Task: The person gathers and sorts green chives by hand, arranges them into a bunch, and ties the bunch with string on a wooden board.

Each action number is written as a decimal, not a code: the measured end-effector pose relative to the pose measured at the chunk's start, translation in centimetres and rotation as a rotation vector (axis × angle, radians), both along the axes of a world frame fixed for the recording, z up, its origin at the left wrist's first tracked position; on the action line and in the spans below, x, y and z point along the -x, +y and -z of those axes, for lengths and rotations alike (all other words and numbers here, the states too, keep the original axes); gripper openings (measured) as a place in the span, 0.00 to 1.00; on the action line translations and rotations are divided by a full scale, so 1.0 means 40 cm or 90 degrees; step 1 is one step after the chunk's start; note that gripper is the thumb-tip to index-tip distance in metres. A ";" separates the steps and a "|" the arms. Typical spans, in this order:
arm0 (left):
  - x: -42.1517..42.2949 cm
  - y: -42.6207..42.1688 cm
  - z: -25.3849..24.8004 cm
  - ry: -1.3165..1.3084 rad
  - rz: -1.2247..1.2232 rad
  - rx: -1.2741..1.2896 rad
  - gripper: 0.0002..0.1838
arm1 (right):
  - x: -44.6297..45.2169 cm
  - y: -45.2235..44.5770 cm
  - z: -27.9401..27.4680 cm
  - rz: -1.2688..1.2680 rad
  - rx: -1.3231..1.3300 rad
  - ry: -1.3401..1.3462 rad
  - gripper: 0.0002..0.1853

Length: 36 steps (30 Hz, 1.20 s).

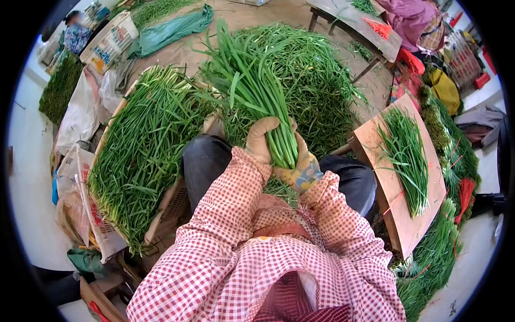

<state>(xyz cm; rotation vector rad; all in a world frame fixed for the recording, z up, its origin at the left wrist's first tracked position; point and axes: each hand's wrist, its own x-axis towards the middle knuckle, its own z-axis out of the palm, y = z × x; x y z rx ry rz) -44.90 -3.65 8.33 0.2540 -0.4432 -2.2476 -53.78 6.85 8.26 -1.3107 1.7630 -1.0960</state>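
Both my hands wear gloves and are wrapped round a bunch of garlic chives [263,96] in front of my lap. My left hand [261,138], in a tan glove, grips its left side. My right hand [301,167], in a glove with a blue and yellow pattern, closes round the lower right near the stem ends. The leaves fan up and away from me. Beyond the bunch lies a big heap of loose green leaves [316,86]. On a wooden board [370,139] at my right rests a smaller bunch of chives [409,161].
A crate heaped with chives [145,155] stands at my left. Red ties [465,196] and stacked chive bundles [429,279] lie on the right. A low table [348,21] stands at the back right. Another person [413,21] is beside it, and one more person [78,35] sits far left.
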 end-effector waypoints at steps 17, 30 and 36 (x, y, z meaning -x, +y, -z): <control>-0.055 0.147 0.088 -0.353 0.177 0.069 0.36 | -0.030 0.012 0.159 0.137 0.108 -0.381 0.48; -0.094 0.124 0.113 -0.224 0.306 0.061 0.22 | 0.110 0.046 0.100 -0.021 -0.041 -0.366 0.53; -0.084 0.122 0.062 -0.214 0.372 0.012 0.23 | 0.041 0.000 0.200 -0.183 0.232 -0.980 0.28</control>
